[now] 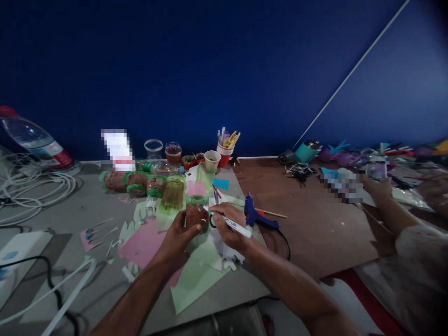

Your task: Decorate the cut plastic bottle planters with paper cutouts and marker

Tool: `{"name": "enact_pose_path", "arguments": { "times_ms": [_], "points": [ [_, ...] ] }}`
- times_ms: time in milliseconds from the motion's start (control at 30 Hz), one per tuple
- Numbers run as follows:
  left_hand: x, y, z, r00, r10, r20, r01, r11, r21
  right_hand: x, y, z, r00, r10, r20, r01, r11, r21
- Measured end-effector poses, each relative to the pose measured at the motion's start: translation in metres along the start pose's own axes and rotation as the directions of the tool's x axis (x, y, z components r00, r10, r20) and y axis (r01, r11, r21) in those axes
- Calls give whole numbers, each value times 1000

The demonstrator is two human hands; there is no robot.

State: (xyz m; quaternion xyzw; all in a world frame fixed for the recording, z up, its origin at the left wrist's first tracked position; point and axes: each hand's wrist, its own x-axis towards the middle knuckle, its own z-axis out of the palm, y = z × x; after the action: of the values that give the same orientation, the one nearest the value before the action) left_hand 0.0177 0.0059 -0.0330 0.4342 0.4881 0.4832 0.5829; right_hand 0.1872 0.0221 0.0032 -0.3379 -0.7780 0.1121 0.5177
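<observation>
My left hand (186, 234) is closed around the side of a brown painted cup (196, 213) with green bands at its top and bottom. Between the fingers of my right hand (229, 224) is a white acrylic marker (237, 227), its tip at the cup's right side. White marks show on the brown surface near the tip. Green paper (199, 275) and pink paper (143, 245) lie under and beside my hands. Just behind the cup is a yellow-green ribbed cup (172, 195). Scissors (215, 195) lie close to my right hand, partly hidden.
A blue glue gun (252, 212) with a black cord lies right of my hands. Painted brown and green containers (115, 180) stand left. A red cup (225, 155) holds plastic cutlery. A water bottle (38, 140) and white cables (45, 186) are far left. A co-worker's arm (392, 205) reaches in at right.
</observation>
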Motion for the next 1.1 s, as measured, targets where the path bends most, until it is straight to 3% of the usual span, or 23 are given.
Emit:
{"name": "enact_pose_path", "arguments": {
  "times_ms": [167,433,767,1100],
  "points": [
    [0,-1,0,999,7,-35,-7,1000,-17,-1,1,0,1000,16,1,-16,1000,-7],
    [0,4,0,1000,9,-5,-9,1000,6,-3,0,-1,1000,-2,-7,3,997,76],
    [2,3,-1,998,37,-43,-34,997,66,-1,1,1,1000,11,-10,-11,1000,24],
    [-1,3,0,1000,4,-15,-5,998,-56,-3,2,0,999,6,-45,-3,998,63]
  ]
}}
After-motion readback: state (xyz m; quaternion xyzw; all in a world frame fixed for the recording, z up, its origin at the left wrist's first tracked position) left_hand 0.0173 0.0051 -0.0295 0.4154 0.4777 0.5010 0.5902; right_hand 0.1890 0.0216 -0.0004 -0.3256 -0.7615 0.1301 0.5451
